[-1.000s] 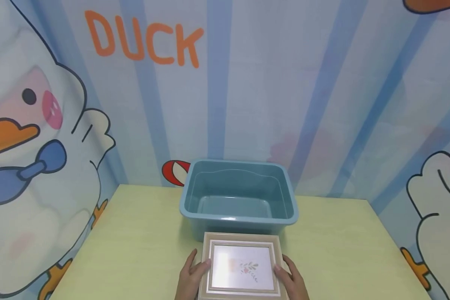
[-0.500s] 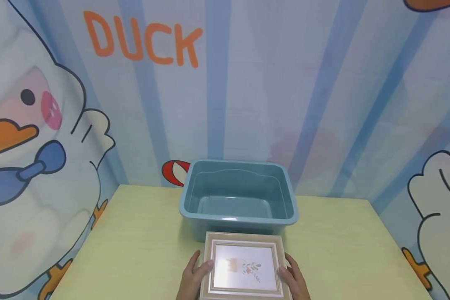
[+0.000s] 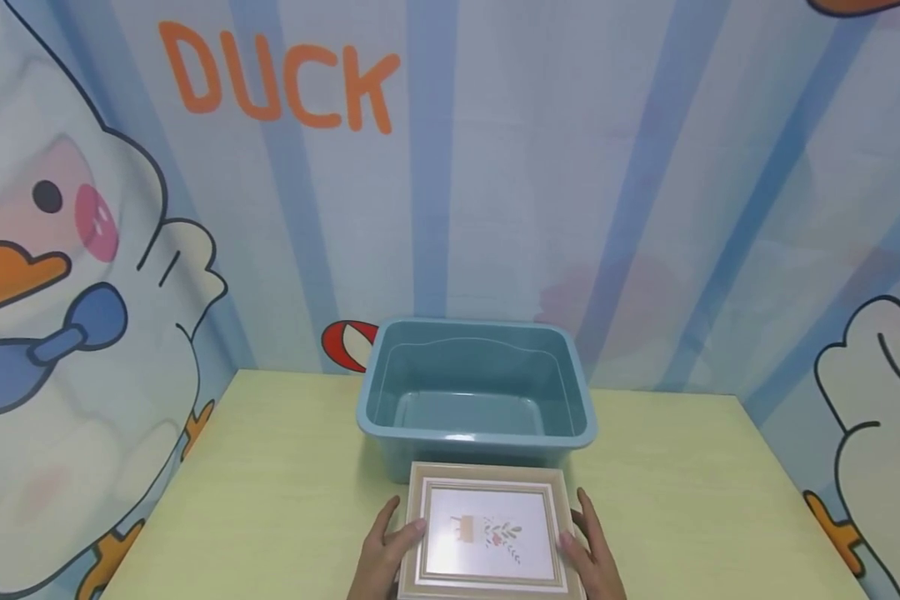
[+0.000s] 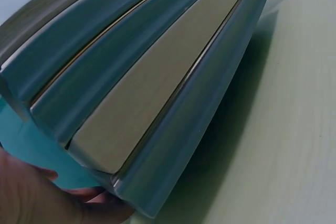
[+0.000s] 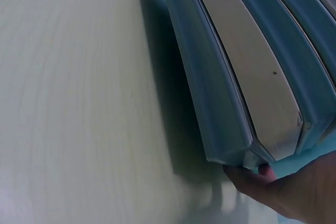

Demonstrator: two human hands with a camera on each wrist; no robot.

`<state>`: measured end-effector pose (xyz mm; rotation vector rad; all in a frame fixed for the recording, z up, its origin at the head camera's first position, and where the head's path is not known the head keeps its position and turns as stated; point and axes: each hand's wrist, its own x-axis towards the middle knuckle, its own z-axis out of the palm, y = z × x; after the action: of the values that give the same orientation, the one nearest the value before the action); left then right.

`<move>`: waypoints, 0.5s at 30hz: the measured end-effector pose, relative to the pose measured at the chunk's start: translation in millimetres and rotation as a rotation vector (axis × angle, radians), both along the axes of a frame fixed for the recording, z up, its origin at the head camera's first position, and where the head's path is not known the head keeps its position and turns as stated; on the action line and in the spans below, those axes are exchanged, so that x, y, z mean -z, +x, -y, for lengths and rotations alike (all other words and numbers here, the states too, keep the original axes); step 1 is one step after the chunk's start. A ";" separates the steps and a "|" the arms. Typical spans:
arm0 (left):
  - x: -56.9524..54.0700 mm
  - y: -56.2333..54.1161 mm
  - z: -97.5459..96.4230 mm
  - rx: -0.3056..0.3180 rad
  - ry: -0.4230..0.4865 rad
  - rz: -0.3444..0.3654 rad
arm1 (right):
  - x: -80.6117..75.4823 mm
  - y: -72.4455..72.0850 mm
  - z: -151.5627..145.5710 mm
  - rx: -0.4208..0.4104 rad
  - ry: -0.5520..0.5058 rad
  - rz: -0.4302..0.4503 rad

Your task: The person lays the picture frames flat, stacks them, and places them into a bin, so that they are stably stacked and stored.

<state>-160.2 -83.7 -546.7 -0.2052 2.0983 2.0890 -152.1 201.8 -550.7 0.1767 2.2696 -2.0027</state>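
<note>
A beige picture frame (image 3: 487,533) shows a pale print with a leafy sprig and lies on top of a stack of frames. Edge-on in the left wrist view, the stack (image 4: 152,82) has blue-grey and beige sides, and its shadow falls on the table close below. My left hand (image 3: 381,550) grips the left side, thumb on the top frame's border. On the opposite side my right hand (image 3: 598,554) holds on the same way, index finger stretched along the edge. Fingers of the right hand (image 5: 294,192) reach under the stack's corner in the right wrist view.
Right behind the frames stands a blue plastic tub (image 3: 472,454), with nothing seen inside it. The pale yellow table (image 3: 270,483) stretches to both sides. A duck-print cloth (image 3: 495,167) hangs behind the table.
The stack has shifted slightly to the right since a second ago, both hands with it. My right index finger has straightened a little away from the frame. The head view has moved a touch.
</note>
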 end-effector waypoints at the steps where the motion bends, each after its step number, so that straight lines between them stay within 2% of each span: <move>1: -1.3 0.3 0.0 0.001 -0.008 0.000 | -0.4 0.8 -0.5 -0.005 0.001 -0.004; 5: -7.1 2.3 1.4 0.014 -0.047 0.000 | -1.6 3.1 -3.9 -0.029 -0.008 0.009; 8: -11.7 4.6 2.9 0.040 -0.044 0.028 | -3.1 4.8 -8.0 -0.048 -0.009 0.024; 13: -17.5 9.4 5.5 0.065 0.018 0.078 | -7.9 9.0 -12.1 -0.085 0.000 0.017; 15: -18.7 11.7 6.2 0.066 0.048 0.073 | -9.7 11.0 -12.6 -0.107 -0.013 0.009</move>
<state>-148.6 -89.8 -528.0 -0.2004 1.9837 2.0600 -141.2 214.4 -540.9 0.0622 2.2097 -1.9590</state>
